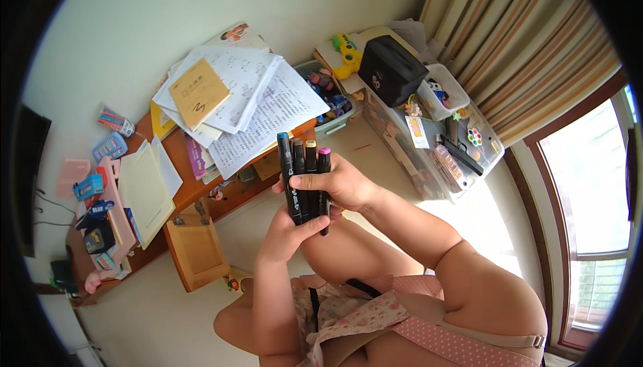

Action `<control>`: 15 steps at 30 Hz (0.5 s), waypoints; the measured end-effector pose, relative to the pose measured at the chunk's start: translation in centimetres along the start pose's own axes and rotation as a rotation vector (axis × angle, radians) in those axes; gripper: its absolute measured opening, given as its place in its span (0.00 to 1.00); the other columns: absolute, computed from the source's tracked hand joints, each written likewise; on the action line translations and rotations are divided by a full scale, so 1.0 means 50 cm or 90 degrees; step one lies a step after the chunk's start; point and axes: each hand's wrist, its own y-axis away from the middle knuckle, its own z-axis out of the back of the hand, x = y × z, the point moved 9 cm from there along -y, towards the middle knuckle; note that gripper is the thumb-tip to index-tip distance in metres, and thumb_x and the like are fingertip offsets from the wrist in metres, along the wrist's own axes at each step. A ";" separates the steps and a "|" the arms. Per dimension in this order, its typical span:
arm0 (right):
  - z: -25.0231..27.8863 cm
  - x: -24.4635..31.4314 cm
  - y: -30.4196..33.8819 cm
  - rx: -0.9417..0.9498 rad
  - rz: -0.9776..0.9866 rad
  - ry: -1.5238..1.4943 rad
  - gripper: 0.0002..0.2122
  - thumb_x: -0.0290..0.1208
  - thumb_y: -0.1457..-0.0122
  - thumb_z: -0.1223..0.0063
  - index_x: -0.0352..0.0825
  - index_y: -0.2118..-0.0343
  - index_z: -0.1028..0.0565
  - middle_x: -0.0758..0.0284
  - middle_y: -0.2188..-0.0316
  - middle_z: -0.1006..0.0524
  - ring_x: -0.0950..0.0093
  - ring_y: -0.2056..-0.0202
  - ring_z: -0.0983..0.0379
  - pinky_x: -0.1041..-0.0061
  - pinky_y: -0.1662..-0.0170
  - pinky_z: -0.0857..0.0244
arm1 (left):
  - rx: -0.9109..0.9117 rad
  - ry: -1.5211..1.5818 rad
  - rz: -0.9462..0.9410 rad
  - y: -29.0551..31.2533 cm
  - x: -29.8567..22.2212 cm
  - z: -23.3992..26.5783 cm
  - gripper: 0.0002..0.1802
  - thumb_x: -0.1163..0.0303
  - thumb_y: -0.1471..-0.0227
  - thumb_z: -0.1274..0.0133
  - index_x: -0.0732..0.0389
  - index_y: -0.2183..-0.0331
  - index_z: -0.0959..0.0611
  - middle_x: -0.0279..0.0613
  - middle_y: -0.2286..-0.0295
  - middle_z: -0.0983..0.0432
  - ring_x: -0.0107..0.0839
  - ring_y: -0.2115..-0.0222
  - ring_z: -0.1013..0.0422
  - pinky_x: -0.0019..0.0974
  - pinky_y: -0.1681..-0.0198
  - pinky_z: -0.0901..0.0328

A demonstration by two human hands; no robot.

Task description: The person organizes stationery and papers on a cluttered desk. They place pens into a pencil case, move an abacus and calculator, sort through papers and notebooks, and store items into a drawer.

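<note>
Several black marker pens (311,174) stand side by side in my two hands, upright in the picture, with blue, brown, cream and pink tops. My right hand (345,185) wraps round them from the right, its thumb lying across the front. From below, my left hand (288,234) closes on their lower part, its thumb pressed against the pens near the bottom. The pink-topped pen sits lower than the blue-topped one. My fingers behind the pens are mostly hidden.
Loose written sheets (268,102) and a tan booklet (199,94) pile on the wooden desk (191,186). Below hangs an open cabinet door (197,250). At the right, a clear storage box (415,166) carries a black case (392,71) and toys. A striped curtain (529,39) hangs beside the window.
</note>
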 end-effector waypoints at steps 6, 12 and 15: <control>0.165 0.067 0.040 -0.025 0.088 0.070 0.17 0.37 0.43 0.45 0.31 0.56 0.29 0.60 0.59 0.24 0.73 0.57 0.29 0.70 0.51 0.36 | -0.053 0.030 0.053 -0.076 0.010 -0.083 0.10 0.70 0.48 0.45 0.63 0.65 0.25 0.42 0.74 0.25 0.31 0.73 0.27 0.29 0.78 0.34; 0.659 0.262 -0.023 -0.657 0.166 0.708 0.23 0.41 0.48 0.44 0.30 0.53 0.29 0.53 0.57 0.25 0.62 0.55 0.28 0.68 0.53 0.34 | -0.134 0.064 -0.008 -0.019 0.006 -0.043 0.15 0.71 0.46 0.48 0.67 0.57 0.28 0.45 0.71 0.26 0.36 0.71 0.28 0.37 0.70 0.32; 0.807 0.278 -0.062 -0.693 0.104 0.894 0.28 0.43 0.50 0.43 0.33 0.48 0.33 0.53 0.54 0.27 0.56 0.52 0.31 0.63 0.49 0.37 | -0.236 0.123 -0.011 0.076 0.023 0.006 0.16 0.73 0.46 0.50 0.68 0.56 0.29 0.49 0.69 0.27 0.40 0.69 0.29 0.44 0.63 0.33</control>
